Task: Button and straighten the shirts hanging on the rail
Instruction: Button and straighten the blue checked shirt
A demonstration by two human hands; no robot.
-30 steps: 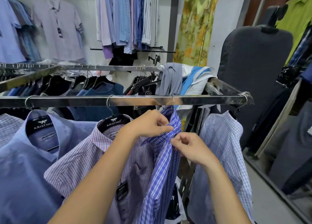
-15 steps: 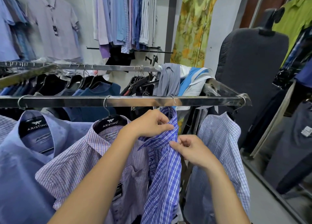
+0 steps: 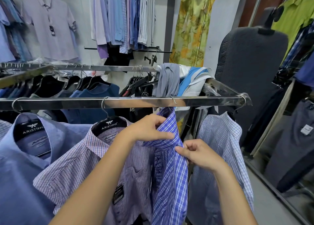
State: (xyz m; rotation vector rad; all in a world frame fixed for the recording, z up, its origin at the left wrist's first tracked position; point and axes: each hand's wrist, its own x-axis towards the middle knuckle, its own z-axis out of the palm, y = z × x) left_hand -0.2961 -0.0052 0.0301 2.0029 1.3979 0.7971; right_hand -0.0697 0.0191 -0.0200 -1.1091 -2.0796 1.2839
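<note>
A blue checked shirt [image 3: 171, 179] hangs from the steel rail [image 3: 68, 103] near the middle. My left hand [image 3: 146, 129] pinches its collar from the left, thumb on top. My right hand [image 3: 198, 152] grips the front placket just under the collar on the right side. A row of dark buttons runs down the open front between the hands. To its left hangs a purple striped shirt [image 3: 81, 170] on a black hanger, then a plain blue shirt [image 3: 15, 173]. A pale blue checked shirt [image 3: 220, 140] hangs to the right.
A second rail [image 3: 105, 68] with dark tops stands behind. Shirts and a yellow floral dress [image 3: 190, 27] hang on the back wall. A dark padded mannequin torso [image 3: 251, 68] stands at the right, with more garments beyond it. Loose clothes lie draped over the rail's right corner.
Both hands have stayed on the blue checked shirt's collar area. The right hand has slid slightly down and closed tighter on the placket, and the collar now sits more folded over.
</note>
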